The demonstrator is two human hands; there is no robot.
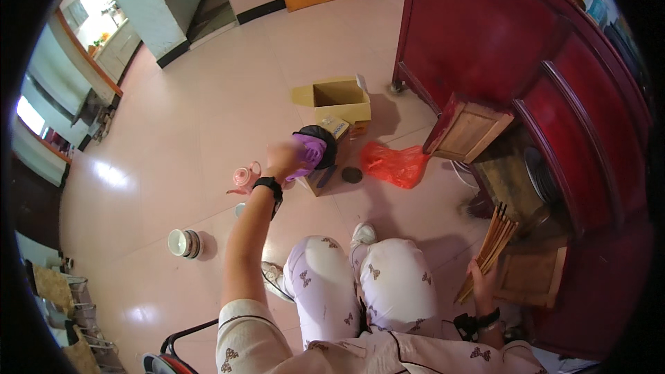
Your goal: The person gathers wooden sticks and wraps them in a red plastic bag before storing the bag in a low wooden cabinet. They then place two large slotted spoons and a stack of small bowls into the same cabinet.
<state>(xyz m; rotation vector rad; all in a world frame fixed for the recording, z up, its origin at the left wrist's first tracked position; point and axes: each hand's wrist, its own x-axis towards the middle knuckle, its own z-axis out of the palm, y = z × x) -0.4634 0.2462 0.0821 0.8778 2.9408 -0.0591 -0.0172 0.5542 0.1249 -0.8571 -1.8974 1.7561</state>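
Observation:
My right hand (pixel 483 280) grips a bundle of wooden chopsticks (pixel 496 241), some with dark tips, beside the open cabinet. My left hand (pixel 284 158) reaches forward, blurred, against a bunched purple item (pixel 310 151); whether its fingers close on it cannot be told. Behind the purple item is a black, rounded thing (pixel 327 146). Both are over a small cardboard box (pixel 316 183), whose inside is mostly hidden. To the left of that hand stands a pink teapot (pixel 244 176) with a lid and spout. Partly behind my forearm, a pale cup (pixel 239 210) sits on the floor.
An open cardboard carton (pixel 343 110) stands ahead, near a red plastic bag (pixel 397 163) and a dark round disc (pixel 352 174). Stacked bowls (pixel 184 244) lie at left. The red cabinet (pixel 483 36) has its doors (pixel 473 132) swung out, with plates (pixel 540 174) inside.

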